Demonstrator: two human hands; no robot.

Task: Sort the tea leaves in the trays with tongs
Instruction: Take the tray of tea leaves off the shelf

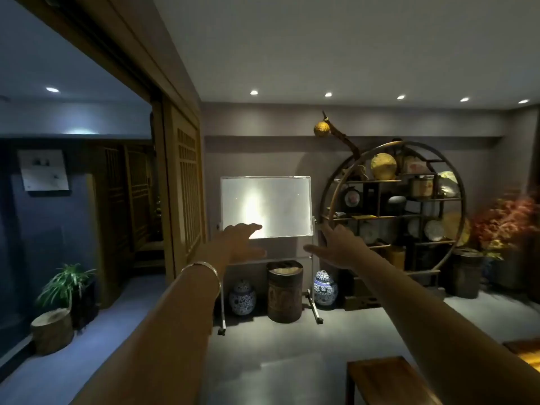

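Both my arms are stretched straight out in front of me at chest height. My left hand (241,244) is open, fingers spread, with a bangle on the wrist. My right hand (339,247) is also open, thumb pointing left, holding nothing. The hands are apart, palms facing away from me toward the far wall. No tea leaves, trays or tongs are in view.
A whiteboard on a wheeled stand (265,206) faces me, with two blue-and-white jars (242,298) and a dark wooden barrel (285,290) below it. A round display shelf (394,206) stands right. A wooden bench (385,378) is at the bottom right, a stump (52,330) and plant at left.
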